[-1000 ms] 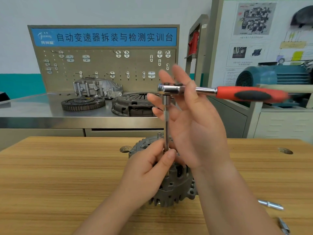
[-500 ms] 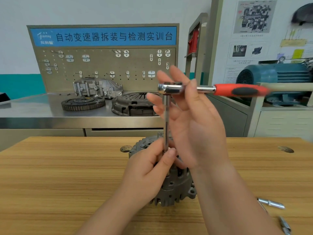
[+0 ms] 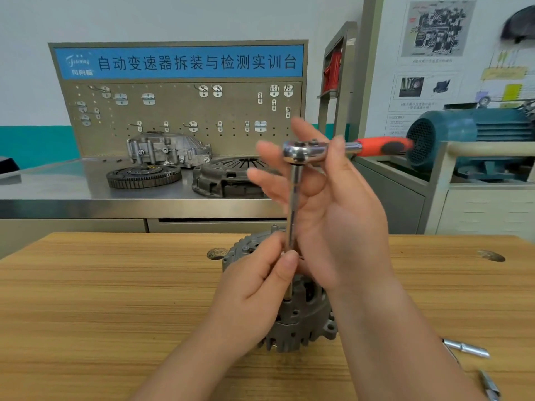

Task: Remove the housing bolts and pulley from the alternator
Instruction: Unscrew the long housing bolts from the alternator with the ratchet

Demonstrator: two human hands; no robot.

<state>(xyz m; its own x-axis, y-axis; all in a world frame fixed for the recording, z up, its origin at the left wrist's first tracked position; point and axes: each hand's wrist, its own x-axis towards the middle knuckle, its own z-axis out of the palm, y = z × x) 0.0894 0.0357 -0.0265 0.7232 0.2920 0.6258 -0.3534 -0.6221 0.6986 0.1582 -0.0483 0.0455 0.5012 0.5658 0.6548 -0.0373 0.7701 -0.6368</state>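
A steel-topped bench (image 3: 58, 186) runs along the back at the left, against a wall that is pale above and teal below. On it lie a toothed flywheel (image 3: 143, 175), a cast aluminium housing (image 3: 168, 150) and a clutch pressure plate (image 3: 228, 176). Behind them stands a tool pegboard (image 3: 179, 111) with a blue sign (image 3: 179, 62).

In front, the wood-grain table (image 3: 101, 299) carries the alternator (image 3: 301, 322) at its middle. The left hand (image 3: 254, 296) pinches the lower end of an upright extension bar (image 3: 294, 198) over the alternator. The ratchet (image 3: 301, 150) tops the bar, with its red handle pointing right. The right hand (image 3: 341, 221) has its fingers straight and spread behind the ratchet head, and its thumb lies over the neck.

Farther right are a wall chart (image 3: 434, 53) and a teal electric motor (image 3: 469, 131). Two small metal pieces (image 3: 466, 349) lie near the table's right edge.
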